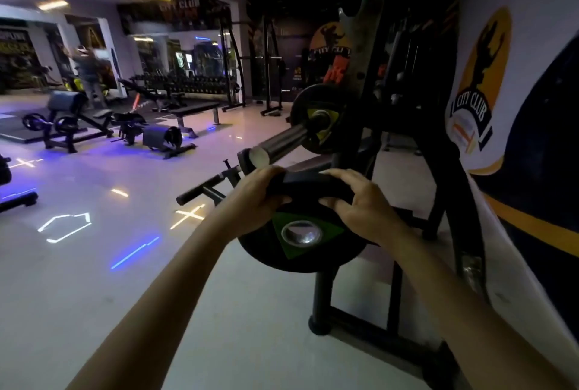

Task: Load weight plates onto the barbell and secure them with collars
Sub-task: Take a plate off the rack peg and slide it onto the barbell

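A black weight plate [300,252] with a green triangle and a metal-ringed centre hole is held tilted in front of me. My left hand [253,198] grips its upper rim on the left and my right hand [360,201] grips the upper rim on the right. Just above and beyond the plate, the bare barbell sleeve [282,145] points toward me, its end face lying a short way above the plate's rim. Another black plate [313,117] with a yellow-green mark sits further up the sleeve against the rack. No collar is visible.
The dark rack frame [438,176] stands at right against a wall with a club logo [479,92]. A short black peg [200,192] juts out left of the plate. Benches [194,114] and a dumbbell rack [194,82] lie across the glossy floor, with a person far left.
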`<state>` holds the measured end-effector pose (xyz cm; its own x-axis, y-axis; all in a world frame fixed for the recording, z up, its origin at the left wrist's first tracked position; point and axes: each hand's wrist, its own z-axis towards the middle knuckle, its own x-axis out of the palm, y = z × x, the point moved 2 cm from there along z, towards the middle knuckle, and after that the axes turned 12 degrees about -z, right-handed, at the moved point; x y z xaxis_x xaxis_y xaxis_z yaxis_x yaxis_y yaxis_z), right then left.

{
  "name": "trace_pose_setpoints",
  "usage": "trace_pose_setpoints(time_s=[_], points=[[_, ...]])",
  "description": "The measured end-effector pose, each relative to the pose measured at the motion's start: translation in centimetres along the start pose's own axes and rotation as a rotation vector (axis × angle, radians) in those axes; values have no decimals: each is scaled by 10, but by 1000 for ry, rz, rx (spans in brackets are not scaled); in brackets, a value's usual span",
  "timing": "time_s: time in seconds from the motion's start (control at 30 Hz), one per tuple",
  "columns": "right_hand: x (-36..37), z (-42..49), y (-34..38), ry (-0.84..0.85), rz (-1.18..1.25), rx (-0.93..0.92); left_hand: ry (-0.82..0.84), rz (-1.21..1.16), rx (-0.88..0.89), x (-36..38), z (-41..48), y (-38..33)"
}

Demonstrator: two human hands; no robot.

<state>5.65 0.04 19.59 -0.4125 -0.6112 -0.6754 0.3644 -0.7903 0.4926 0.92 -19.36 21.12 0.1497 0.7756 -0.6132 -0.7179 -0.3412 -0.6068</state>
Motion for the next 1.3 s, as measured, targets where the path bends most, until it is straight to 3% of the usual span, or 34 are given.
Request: trace_pose_setpoints(time_s=[0.3,0.7,0.87,1.03,1.17,1.3], points=[[17,102,63,-92,91,3,-51,-8,63,-100,64,30],[30,171,25,-146,40,18,88,-58,129,-106,146,85],[30,209,-20,-210,-42,55,9,-52,172,-77,202,107],[35,250,-76,-351,-410,89,-80,54,251,-36,260,139],[50,262,-108,-549,-837,-70,-292,249,354,-5,287,160],[53,285,-155,-566,-990,-87,-346,448,471,20,328,173]])
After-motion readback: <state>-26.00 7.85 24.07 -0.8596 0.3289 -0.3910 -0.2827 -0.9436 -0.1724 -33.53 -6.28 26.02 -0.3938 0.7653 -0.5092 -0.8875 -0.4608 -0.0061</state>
